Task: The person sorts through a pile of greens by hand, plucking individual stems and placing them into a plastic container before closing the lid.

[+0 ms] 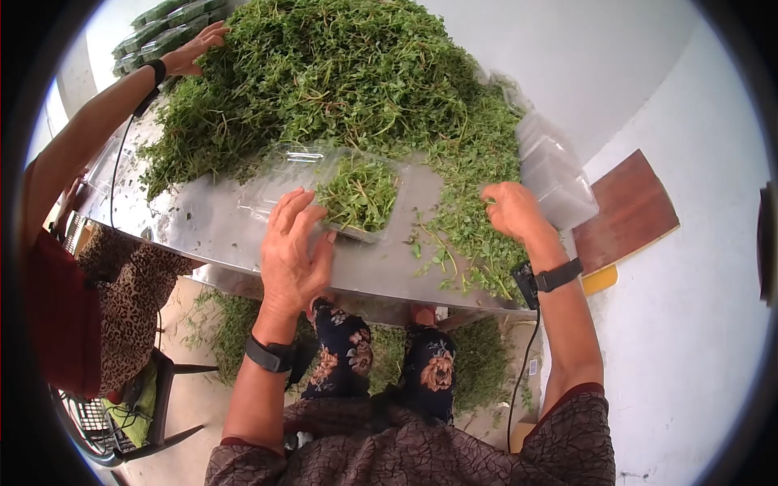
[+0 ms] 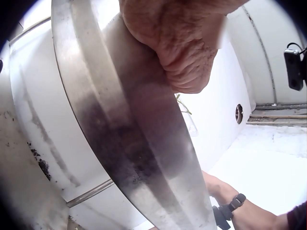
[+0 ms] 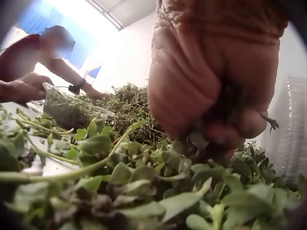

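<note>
A big heap of green leafy herbs (image 1: 340, 73) covers the far part of a steel table (image 1: 211, 231). An open clear plastic clamshell box (image 1: 340, 190), partly filled with herbs, lies near the front edge. My left hand (image 1: 293, 243) rests with straight fingers on the table beside the box's near left corner. My right hand (image 1: 510, 209) is curled into loose herbs (image 1: 466, 243) to the right of the box. In the right wrist view its fingers (image 3: 225, 120) close round a small bunch of sprigs (image 3: 144, 177).
A second person in red sits at the left, one hand (image 1: 194, 49) reaching to the heap's far left by packed boxes (image 1: 162, 24). A stack of empty clear boxes (image 1: 551, 166) stands at the right. A brown board (image 1: 624, 211) leans beyond. Fallen herbs (image 1: 470, 364) litter the floor.
</note>
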The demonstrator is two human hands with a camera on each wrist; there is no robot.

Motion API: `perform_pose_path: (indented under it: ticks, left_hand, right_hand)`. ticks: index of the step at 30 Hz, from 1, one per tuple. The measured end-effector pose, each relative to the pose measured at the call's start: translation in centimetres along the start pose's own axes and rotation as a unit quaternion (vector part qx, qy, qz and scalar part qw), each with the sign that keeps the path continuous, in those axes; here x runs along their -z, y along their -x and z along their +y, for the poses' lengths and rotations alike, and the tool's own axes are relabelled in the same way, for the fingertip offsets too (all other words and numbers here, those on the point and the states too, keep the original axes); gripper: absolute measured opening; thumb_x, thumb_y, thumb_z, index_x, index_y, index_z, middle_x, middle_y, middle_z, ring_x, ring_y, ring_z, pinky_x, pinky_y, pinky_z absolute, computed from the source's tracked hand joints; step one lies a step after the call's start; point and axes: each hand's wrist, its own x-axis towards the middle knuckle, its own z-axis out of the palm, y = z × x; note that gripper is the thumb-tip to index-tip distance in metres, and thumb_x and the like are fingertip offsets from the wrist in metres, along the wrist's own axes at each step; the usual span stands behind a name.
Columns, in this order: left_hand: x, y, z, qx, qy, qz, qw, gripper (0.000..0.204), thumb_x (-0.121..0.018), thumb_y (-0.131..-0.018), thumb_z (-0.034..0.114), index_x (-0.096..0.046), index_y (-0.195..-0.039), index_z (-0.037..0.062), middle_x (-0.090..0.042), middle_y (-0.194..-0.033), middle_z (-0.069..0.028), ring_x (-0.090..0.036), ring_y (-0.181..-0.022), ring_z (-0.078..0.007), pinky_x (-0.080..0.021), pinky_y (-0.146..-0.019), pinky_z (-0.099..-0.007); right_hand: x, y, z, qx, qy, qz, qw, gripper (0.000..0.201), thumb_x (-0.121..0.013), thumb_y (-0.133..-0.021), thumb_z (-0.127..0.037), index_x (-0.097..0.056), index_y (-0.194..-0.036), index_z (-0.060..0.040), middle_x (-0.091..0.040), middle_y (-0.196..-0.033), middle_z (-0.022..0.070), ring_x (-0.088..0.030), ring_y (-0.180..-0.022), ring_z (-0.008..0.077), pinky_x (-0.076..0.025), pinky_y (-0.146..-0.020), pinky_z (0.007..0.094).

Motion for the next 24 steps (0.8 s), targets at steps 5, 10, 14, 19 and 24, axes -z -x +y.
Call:
perform_pose_path:
  ticks: [5, 10, 14, 19, 24]
  left_hand:
    - [0.0, 0.1, 0.0, -0.005, 0.002, 0.002, 1.000, 0.031, -0.066, -0.069, 0.001, -0.060, -0.100, 0.0034, -0.057, -0.118, -0.0169, -0.050, -0.120, -0.0390, -0.043, -0.099, -0.0455]
    - [0.0, 0.1, 0.0, -0.007, 0.000, 0.003, 1.000, 0.032, -0.066, -0.070, 0.001, -0.060, -0.100, 0.0030, -0.057, -0.119, -0.0172, -0.050, -0.120, -0.0391, -0.043, -0.099, -0.0455]
    - [0.0, 0.0, 0.0, -0.002, 0.007, 0.002, 1.000, 0.033, -0.067, -0.070, 0.001, -0.059, -0.102, 0.0028, -0.057, -0.118, -0.0173, -0.049, -0.121, -0.0390, -0.040, -0.103, -0.0472]
    - [0.1, -0.1, 0.0, -0.005, -0.022, 0.013, 1.000, 0.036, -0.067, -0.070, 0.003, -0.060, -0.105, 0.0025, -0.056, -0.120, -0.0175, -0.047, -0.123, -0.0379, -0.031, -0.111, -0.0511]
    - [0.0, 0.0, -0.2, -0.006, -0.003, 0.003, 1.000, 0.040, -0.067, -0.070, 0.005, -0.058, -0.108, 0.0010, -0.056, -0.121, -0.0179, -0.048, -0.122, -0.0374, -0.030, -0.112, -0.0510]
  right_hand:
    - [2.6, 0.9, -0.9, -0.058, -0.083, 0.108, 0.989, 0.016, -0.061, -0.078, -0.008, -0.069, -0.092, -0.0066, -0.065, -0.078, 0.0216, -0.064, -0.074, 0.0374, -0.051, -0.069, 0.0435]
    - [2.4, 2.7, -0.6, -0.086, -0.191, 0.037, 0.977, 0.013, -0.064, -0.082, -0.015, -0.067, -0.087, -0.0029, -0.058, -0.064, 0.0146, -0.055, -0.060, 0.0241, -0.044, -0.058, 0.0383]
    - [2.1, 4.2, -2.0, -0.097, -0.256, 0.006, 0.962, 0.015, -0.065, -0.083, -0.014, -0.065, -0.086, 0.0008, -0.051, -0.059, 0.0049, -0.044, -0.054, 0.0118, -0.038, -0.052, 0.0332]
    - [1.7, 4.5, -4.4, -0.126, -0.373, -0.030, 0.919, 0.013, -0.064, -0.085, -0.011, -0.066, -0.086, 0.0016, -0.050, -0.058, -0.0001, -0.041, -0.050, 0.0058, -0.033, -0.042, 0.0266]
    - [3.3, 2.9, -7.9, -0.124, -0.440, 0.043, 0.888, 0.014, -0.062, -0.088, -0.010, -0.064, -0.086, 0.0033, -0.050, -0.058, -0.0026, -0.040, -0.047, 0.0048, -0.032, -0.039, 0.0249]
